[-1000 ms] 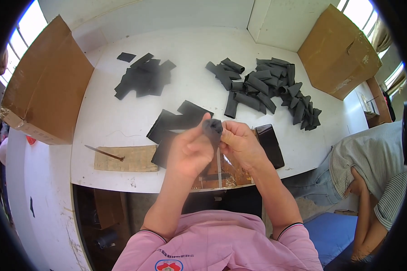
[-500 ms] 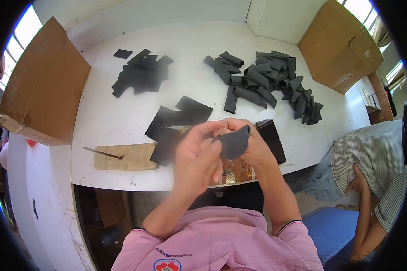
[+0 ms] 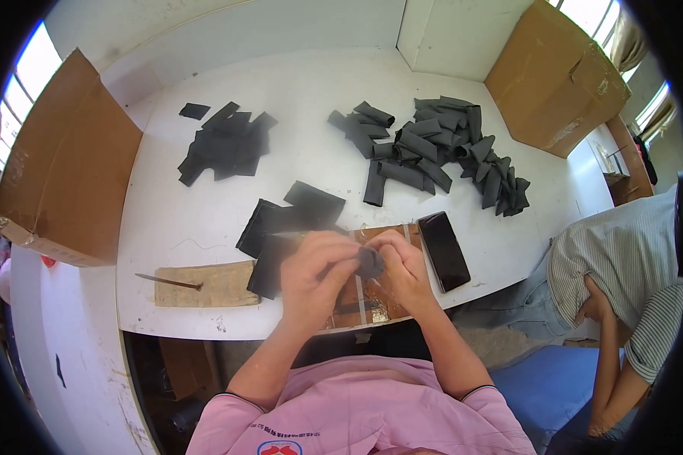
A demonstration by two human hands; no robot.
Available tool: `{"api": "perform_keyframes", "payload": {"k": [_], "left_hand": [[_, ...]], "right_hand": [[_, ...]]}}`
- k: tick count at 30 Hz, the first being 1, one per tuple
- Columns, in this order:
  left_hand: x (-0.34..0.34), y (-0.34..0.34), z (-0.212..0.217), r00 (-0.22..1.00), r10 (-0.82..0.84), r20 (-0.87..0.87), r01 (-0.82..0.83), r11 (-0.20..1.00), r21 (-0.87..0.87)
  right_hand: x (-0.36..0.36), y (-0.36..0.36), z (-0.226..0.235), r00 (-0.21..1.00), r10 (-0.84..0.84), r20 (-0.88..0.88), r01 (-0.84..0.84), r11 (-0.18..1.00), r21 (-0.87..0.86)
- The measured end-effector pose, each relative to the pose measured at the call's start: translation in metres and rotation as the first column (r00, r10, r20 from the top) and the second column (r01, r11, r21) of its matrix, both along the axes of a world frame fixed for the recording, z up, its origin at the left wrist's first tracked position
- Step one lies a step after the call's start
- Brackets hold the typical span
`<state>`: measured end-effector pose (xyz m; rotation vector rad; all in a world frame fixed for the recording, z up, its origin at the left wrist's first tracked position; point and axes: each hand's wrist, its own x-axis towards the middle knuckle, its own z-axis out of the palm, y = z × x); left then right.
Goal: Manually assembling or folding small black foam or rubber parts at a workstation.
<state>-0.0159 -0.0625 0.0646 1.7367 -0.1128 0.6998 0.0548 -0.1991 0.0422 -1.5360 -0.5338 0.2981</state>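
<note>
Both hands meet above the table's front edge on a small dark grey piece of cloth-like material [image 3: 369,263], bent into a curl. My left hand [image 3: 315,274] is closed, pinching its left side between thumb and fingers. Gripping the right side, my right hand [image 3: 404,274] is closed too. Beneath the hands lies a brown tape-covered board [image 3: 387,307]. Flat dark pieces [image 3: 281,221] rest just beyond and left of my left hand, partly hidden by it. A black phone [image 3: 444,252] lies right of my right hand.
Farther back are a pile of flat dark pieces [image 3: 228,148] and a heap of rolled dark tubes [image 3: 425,144]. A cardboard strip with a metal spike [image 3: 212,287] lies front left. Cardboard boxes [image 3: 68,167] flank the table. A person in a striped shirt [image 3: 615,250] sits right.
Both hands have drawn slightly down, and the right has shifted left. The held piece, earlier broad and flared, now looks smaller and curled. More of the phone and the board shows.
</note>
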Motion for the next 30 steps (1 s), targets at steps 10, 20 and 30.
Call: {"api": "perform_keyframes", "payload": {"k": [10,20,30], "left_hand": [[-0.014,-0.006,-0.023,0.998,-0.057,0.03,0.063,0.764,-0.643],[0.007,-0.01,0.026,0.933,-0.131,-0.334,0.151,0.988,0.034],[-0.001,-0.015,0.013,0.988,-0.141,0.06,0.153,0.862,-0.483]], "right_hand": [[0.001,0.002,0.02,0.62,0.435,0.653,0.077,0.794,-0.603],[-0.004,-0.007,-0.005,0.791,0.2,0.578,-0.073,0.969,-0.235],[-0.002,0.001,0.004,0.735,0.198,0.649,0.047,0.939,-0.34]]}}
